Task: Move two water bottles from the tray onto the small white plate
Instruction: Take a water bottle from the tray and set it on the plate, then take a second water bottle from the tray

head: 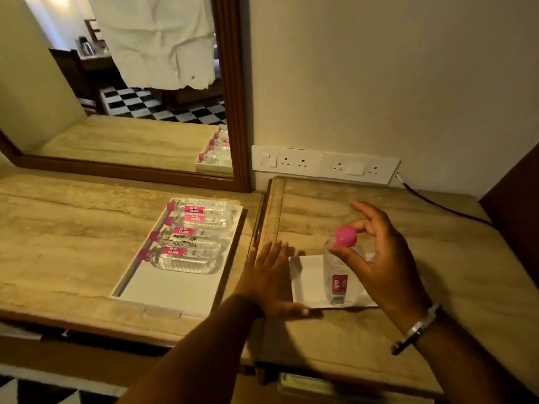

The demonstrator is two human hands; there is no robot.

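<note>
A clear water bottle (338, 277) with a pink cap stands upright on the small white plate (306, 282), right of centre on the stone-topped counter. My right hand (385, 263) pinches its neck just under the cap, thumb in front and forefinger behind. My left hand (268, 278) lies flat with fingers spread on the counter, against the plate's left edge and holding nothing. Left of it, the white tray (175, 290) holds several more pink-capped bottles (183, 258) lying on their sides, caps pointing left. The tray's near half is bare.
A wood-framed mirror (233, 112) leans on the wall behind the tray. White wall sockets (323, 164) sit behind the plate, with a black cable (437, 205) trailing right across the counter. A seam (262, 217) splits the counter between tray and plate.
</note>
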